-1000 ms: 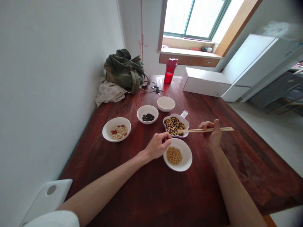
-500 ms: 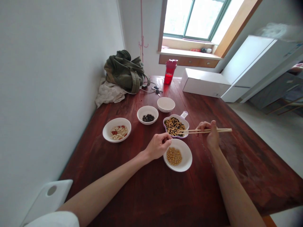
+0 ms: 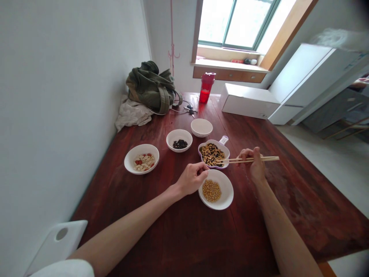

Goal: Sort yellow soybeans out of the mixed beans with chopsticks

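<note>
My left hand pinches the upper left rim of a white bowl that holds yellow beans. Just beyond it lies a purple-rimmed, scalloped dish with a short handle, filled with mixed yellow and black beans. In my right hand are wooden chopsticks, whose tips reach into the mixed beans from the right. Further left, one white bowl contains black beans, and another contains pale and reddish pieces. A white bowl behind the dish has nothing visible in it.
On the dark red table, a green bag rests on a patterned cloth beside keys. A red bottle and a long white box are at the back. A white chair back shows at lower left.
My right hand and the chopsticks have shifted slightly left, the tips still among the mixed beans. My left hand stays on the bowl rim.
</note>
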{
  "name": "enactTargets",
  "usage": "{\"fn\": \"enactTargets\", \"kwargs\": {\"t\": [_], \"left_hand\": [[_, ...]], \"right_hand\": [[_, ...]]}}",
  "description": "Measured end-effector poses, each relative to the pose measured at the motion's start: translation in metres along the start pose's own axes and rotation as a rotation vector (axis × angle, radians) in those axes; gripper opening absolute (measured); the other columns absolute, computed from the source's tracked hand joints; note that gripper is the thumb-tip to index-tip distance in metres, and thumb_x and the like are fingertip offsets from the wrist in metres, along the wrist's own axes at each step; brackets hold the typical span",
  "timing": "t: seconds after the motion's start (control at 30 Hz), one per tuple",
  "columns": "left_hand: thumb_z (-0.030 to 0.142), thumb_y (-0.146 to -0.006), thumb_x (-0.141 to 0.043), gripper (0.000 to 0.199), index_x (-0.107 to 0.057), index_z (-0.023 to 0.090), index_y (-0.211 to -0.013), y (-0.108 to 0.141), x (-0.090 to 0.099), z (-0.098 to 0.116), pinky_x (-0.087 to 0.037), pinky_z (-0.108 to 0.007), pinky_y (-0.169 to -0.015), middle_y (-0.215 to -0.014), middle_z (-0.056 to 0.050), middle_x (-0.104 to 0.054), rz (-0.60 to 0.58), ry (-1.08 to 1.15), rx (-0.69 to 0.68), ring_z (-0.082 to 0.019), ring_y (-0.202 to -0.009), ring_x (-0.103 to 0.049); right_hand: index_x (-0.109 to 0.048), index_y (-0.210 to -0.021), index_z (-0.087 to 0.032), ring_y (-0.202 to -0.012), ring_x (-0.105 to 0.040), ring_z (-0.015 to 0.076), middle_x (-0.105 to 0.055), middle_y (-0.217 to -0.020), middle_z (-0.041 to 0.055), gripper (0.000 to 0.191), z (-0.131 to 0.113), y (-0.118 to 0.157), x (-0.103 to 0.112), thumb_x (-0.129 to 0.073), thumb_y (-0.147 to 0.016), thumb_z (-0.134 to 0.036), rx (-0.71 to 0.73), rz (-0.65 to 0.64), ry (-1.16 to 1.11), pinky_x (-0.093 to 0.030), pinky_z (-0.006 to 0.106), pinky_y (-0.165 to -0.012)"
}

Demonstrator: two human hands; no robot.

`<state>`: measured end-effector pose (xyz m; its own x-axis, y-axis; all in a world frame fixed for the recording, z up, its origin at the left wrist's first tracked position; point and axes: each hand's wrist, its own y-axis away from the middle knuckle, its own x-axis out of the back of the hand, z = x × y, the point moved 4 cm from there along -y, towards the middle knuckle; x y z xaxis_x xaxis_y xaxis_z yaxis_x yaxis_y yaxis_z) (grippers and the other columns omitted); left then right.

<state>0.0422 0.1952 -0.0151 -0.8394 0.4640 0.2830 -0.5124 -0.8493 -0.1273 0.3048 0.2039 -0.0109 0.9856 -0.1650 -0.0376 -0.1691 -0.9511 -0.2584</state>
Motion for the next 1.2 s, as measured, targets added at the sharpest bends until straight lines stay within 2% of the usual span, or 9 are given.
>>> {"fn": "enactTargets", "kwargs": {"t": [0.5, 0.77, 1.03, 1.2], "left_hand": [[0.025, -0.092, -0.056, 0.021, -0.072, 0.012, -0.088, -0.0002, 0.0, -0.0023, -0.036, -0.022, -0.058, -0.069, 0.0, -0.062, -0.004, -0.012, 0.004, -0.011, -0.062, -0.052], [0.025, -0.092, -0.056, 0.021, -0.072, 0.012, -0.087, 0.0, 0.0, -0.0005, -0.036, -0.022, -0.058, -0.07, 0.0, -0.063, -0.004, -0.009, 0.001, -0.011, -0.062, -0.051], [0.025, -0.092, -0.056, 0.021, -0.072, 0.012, -0.088, -0.0003, -0.0003, -0.0024, -0.037, -0.022, -0.058, -0.071, -0.001, -0.064, -0.002, -0.017, -0.002, -0.011, -0.062, -0.052], [0.025, -0.092, -0.056, 0.021, -0.072, 0.012, -0.089, -0.0001, -0.0001, -0.0034, -0.037, -0.022, -0.058, -0.069, 0.0, -0.062, 0.002, -0.023, 0.005, -0.011, -0.062, -0.052]], "right_hand": [[-0.06, -0.059, -0.022, -0.055, -0.065, 0.019, -0.066, -0.059, 0.0049, 0.065, -0.0009, 0.0017, 0.0002, -0.039, -0.099, -0.069, 0.019, -0.008, 0.035, -0.047, 0.03, -0.051], [-0.061, -0.058, -0.021, -0.055, -0.066, 0.0189, -0.065, -0.055, 0.0049, 0.068, 0.0018, 0.0003, 0.002, -0.039, -0.099, -0.07, 0.028, 0.003, 0.026, -0.047, 0.03, -0.05], [-0.062, -0.055, -0.02, -0.048, -0.062, 0.0164, -0.059, -0.052, 0.0034, 0.067, 0.0032, 0.0006, 0.002, -0.044, -0.098, -0.069, 0.025, 0.09, -0.063, -0.045, 0.028, -0.045], [-0.06, -0.052, -0.02, -0.045, -0.059, 0.0158, -0.053, -0.05, 0.0013, 0.066, -0.0016, -0.0016, 0.0047, -0.05, -0.095, -0.069, 0.04, 0.158, -0.206, -0.045, 0.028, -0.042]]}}
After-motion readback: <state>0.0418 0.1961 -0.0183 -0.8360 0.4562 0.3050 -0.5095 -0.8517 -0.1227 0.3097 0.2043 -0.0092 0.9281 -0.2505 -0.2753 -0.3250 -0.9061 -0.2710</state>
